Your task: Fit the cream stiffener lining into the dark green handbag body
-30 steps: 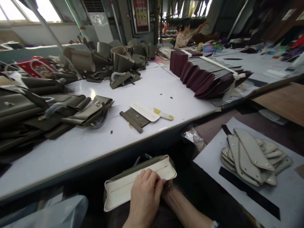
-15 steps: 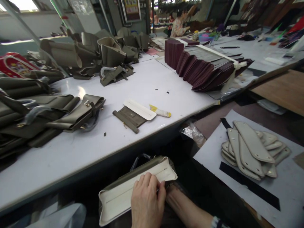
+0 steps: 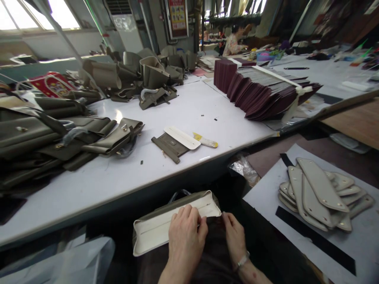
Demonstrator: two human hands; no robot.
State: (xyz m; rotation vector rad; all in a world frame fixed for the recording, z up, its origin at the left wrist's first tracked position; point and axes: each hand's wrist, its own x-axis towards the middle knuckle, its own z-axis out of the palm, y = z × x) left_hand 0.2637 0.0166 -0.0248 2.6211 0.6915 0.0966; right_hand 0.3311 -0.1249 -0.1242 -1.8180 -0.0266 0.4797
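Note:
An olive handbag [image 3: 145, 217] lies on its side in my lap, its long cream face [image 3: 154, 233] turned up. My left hand [image 3: 187, 236] is curled over the near edge of that face and grips it; its fingertips are partly hidden. At the bag's right corner my right hand [image 3: 235, 238] has thumb and fingers pinched together on the edge. A bit of dark handle [image 3: 177, 195] shows behind the bag. Beyond it on the white table lies a flat olive piece [image 3: 171, 147] with a zipper and a cream strip [image 3: 182, 138], beside a yellow-and-white slim tool [image 3: 205, 140].
Olive bags [image 3: 103, 138] are heaped along the table's left side. Burgundy panels [image 3: 257, 92] stand tied in a bundle at the back right. Grey flaps [image 3: 319, 189] lie stacked on a white sheet [image 3: 263, 193] at right. A person [image 3: 232, 41] sits far back.
My right hand has come out from beneath the left and moved to the bag's right corner. My left hand keeps its grip. The view has shifted slightly left and up.

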